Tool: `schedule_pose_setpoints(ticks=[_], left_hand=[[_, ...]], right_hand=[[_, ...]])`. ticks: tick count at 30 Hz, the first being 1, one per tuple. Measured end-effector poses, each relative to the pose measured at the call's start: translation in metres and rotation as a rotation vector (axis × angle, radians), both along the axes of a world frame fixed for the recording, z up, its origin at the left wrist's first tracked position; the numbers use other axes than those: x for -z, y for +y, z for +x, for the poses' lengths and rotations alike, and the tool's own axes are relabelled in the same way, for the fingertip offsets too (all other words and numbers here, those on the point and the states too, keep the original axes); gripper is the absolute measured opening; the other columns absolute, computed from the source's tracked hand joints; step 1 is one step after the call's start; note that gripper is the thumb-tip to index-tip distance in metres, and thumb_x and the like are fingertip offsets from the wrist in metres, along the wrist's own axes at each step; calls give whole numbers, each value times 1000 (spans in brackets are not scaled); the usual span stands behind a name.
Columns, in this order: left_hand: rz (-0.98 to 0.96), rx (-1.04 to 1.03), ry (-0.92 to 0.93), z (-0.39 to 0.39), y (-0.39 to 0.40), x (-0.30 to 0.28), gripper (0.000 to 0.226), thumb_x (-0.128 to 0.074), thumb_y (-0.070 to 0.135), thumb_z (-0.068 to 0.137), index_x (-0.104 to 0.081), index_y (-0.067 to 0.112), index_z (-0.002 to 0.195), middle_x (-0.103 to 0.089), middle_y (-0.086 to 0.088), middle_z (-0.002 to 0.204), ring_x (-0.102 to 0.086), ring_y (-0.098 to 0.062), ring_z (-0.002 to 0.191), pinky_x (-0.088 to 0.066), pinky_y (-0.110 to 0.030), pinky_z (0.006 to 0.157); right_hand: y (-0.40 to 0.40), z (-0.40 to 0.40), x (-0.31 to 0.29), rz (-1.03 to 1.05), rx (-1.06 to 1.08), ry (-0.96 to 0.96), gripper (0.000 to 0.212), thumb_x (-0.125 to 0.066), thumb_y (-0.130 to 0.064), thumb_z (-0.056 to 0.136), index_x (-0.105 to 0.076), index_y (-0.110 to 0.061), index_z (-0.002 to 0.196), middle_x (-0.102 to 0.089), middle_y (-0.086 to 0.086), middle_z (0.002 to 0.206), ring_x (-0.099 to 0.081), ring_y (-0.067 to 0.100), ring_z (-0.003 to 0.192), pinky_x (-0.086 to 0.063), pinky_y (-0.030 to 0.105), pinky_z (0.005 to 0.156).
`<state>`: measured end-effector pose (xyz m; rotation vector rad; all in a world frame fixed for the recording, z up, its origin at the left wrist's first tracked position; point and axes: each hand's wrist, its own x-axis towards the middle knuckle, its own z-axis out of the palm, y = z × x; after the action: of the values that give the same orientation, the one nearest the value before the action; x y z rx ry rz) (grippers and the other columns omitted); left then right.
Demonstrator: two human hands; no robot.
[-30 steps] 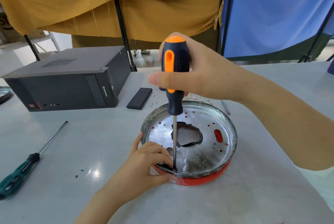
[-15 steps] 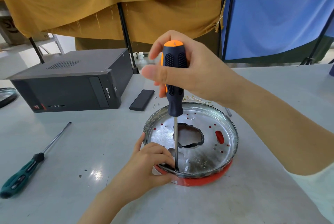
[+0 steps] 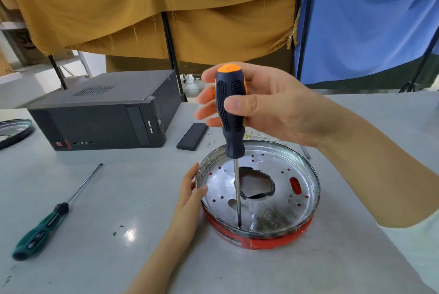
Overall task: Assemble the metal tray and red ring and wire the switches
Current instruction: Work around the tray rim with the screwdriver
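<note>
A round metal tray point(image 3: 306, 176) with small holes and a jagged centre opening sits on top of a red ring point(image 3: 266, 241) on the grey table. My right hand point(image 3: 268, 106) grips the handle of a blue and orange screwdriver point(image 3: 231, 113). It stands upright, with its tip down on the tray floor near the front rim. My left hand point(image 3: 188, 195) rests against the tray's left rim, fingers straight, thumb on the rim.
A green-handled screwdriver point(image 3: 45, 224) lies at the left front. A dark computer case point(image 3: 102, 115) stands at the back left, a flat black box point(image 3: 192, 136) beside it with small screws near. Another metal disc point(image 3: 14, 128) is at the far left edge.
My left hand has let go of the front rim beside the screwdriver tip and moved to the tray's left side. My right hand has shifted its fingers round the handle.
</note>
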<state>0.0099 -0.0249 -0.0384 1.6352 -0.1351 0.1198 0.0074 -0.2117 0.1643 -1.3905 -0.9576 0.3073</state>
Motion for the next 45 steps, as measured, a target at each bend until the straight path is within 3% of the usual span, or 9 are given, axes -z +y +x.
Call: schedule_pose_setpoints(ticks=[3,10,14,19,25,32,38,41,45], left_hand=[[-18,20,-12,-1,-4,6,50,-45,25,87,-39,48,131,-53,16,136,-49,-5,127,-38,-33,110],[28,-4,-82,-2,-3,10,45,-38,30,87,-40,46,129,-53,20,134,-48,9,121,-38,-3,91],[220,-166,-256,-3,-3,13,40,-36,37,91,-47,32,129,-41,10,141,-35,4,132,-29,-15,110],[351,-139,-411,-6,-4,15,36,-30,38,94,-63,26,85,-53,10,126,-37,-11,135,-30,-21,107],[366,-154,-454,-4,-5,14,36,-27,35,94,-50,25,68,-57,9,110,-37,-10,133,-36,-34,106],[315,-150,-427,0,-4,20,45,-30,34,94,-59,4,76,-56,17,111,-36,-8,135,-43,-51,100],[345,-159,-411,-1,-6,17,37,-31,35,94,-57,18,73,-55,18,110,-37,-2,131,-29,-14,103],[338,-160,-417,-1,-6,18,44,-30,38,94,-60,11,76,-55,20,111,-38,1,130,-27,-12,102],[339,-157,-419,-3,-6,17,43,-27,40,95,-55,16,73,-51,18,113,-49,-8,114,-35,-18,94]], right_hand=[[4,-2,-2,-21,49,-41,31,-62,-2,81,-52,-8,109,-68,8,99,-69,29,93,-53,39,89],[13,-4,2,75,46,84,33,-53,-4,83,-46,-13,113,-53,7,84,-53,20,70,-48,33,72],[9,-4,0,63,-4,111,41,-41,-6,84,-49,-9,125,-53,8,93,-52,22,80,-47,35,78],[4,-5,0,28,-2,22,29,-47,-1,89,-51,-3,118,-61,11,107,-62,30,104,-47,43,100],[11,-6,2,48,52,12,21,-56,0,84,-45,-7,101,-61,4,81,-58,21,69,-51,36,77],[6,-5,0,66,-49,79,33,-42,-10,89,-52,-4,120,-55,5,94,-54,21,85,-47,35,81],[9,-4,3,79,65,-26,14,-56,-1,86,-46,-7,94,-63,7,95,-68,33,97,-55,43,80],[12,-2,3,50,82,-25,17,-56,-4,85,-44,-11,94,-58,9,83,-61,20,66,-51,38,73],[8,-4,3,55,-6,10,16,-48,-10,90,-49,-14,105,-50,7,78,-51,17,63,-45,31,70]])
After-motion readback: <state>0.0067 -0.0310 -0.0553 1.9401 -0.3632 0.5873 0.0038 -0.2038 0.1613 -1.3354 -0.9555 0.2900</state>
